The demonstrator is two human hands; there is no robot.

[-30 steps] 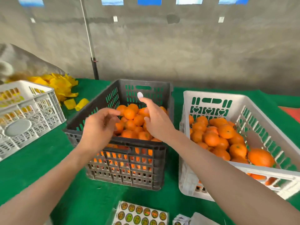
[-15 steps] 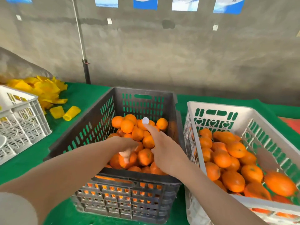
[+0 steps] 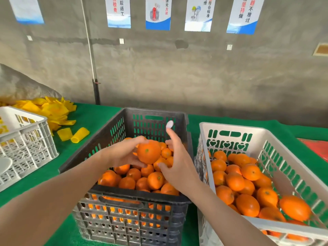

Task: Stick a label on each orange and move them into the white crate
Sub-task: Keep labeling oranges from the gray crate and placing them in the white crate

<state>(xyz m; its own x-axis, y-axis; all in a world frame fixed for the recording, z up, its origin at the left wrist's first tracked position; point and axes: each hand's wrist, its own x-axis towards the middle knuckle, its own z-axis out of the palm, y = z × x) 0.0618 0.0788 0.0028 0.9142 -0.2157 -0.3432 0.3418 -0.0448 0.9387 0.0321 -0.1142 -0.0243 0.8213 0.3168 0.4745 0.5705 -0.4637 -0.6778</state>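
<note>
My left hand (image 3: 122,153) grips an orange (image 3: 148,151) above the dark grey crate (image 3: 106,139), which is full of oranges (image 3: 142,181). My right hand (image 3: 177,166) hovers just right of that orange, its index finger raised with a small white label (image 3: 169,124) stuck on the fingertip. The white crate (image 3: 230,129) stands to the right and holds several oranges (image 3: 248,189).
Another white crate (image 3: 26,148) sits at the left on the green table cover (image 3: 88,118). Yellow foam sleeves (image 3: 51,110) lie piled behind it. A concrete wall with posters runs along the back, and a red patch (image 3: 317,148) shows at the far right.
My left hand has lifted an orange out of the dark crate. My right hand has stayed beside it with the label on its finger. The view has tilted upward.
</note>
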